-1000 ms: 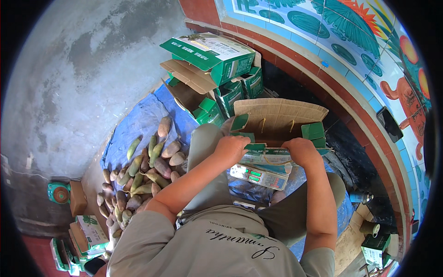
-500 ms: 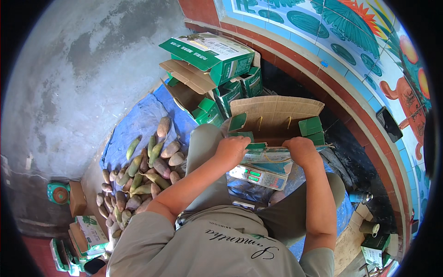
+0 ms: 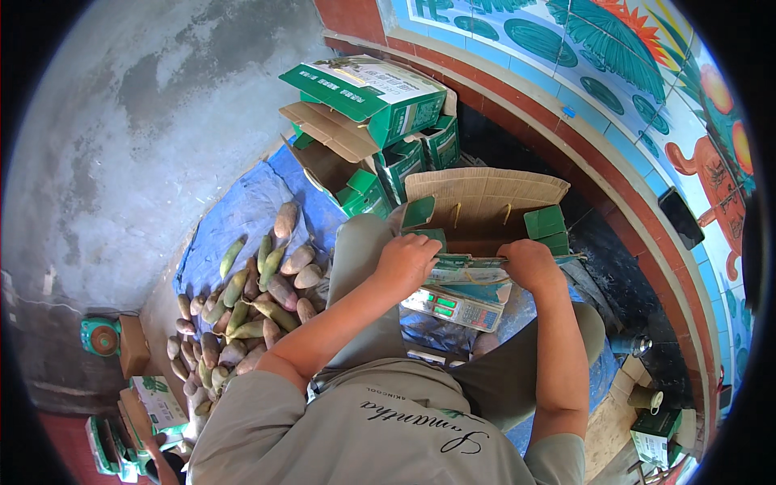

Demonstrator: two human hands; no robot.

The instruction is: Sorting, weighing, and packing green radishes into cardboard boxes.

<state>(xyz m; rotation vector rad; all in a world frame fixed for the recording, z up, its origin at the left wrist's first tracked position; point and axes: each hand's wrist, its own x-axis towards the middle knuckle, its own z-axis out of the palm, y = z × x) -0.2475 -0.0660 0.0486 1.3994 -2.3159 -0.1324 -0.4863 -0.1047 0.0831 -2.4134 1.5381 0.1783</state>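
my left hand (image 3: 406,260) and right hand (image 3: 527,265) each clamped on the near flap edge of the open cardboard box (image 3: 485,202) sitting on the scale (image 3: 454,305) between my knees, steadying it square, mango pile (image 3: 242,299) at my left.

Stacked green boxes (image 3: 380,121) block far-left; mango pile (image 3: 242,307) crowds left; wall (image 3: 614,162) hems right; bare concrete floor (image 3: 121,145) beyond is free.

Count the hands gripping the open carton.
2. The left hand grips the near edge of the carton at its left; the right hand grips that edge at its right.
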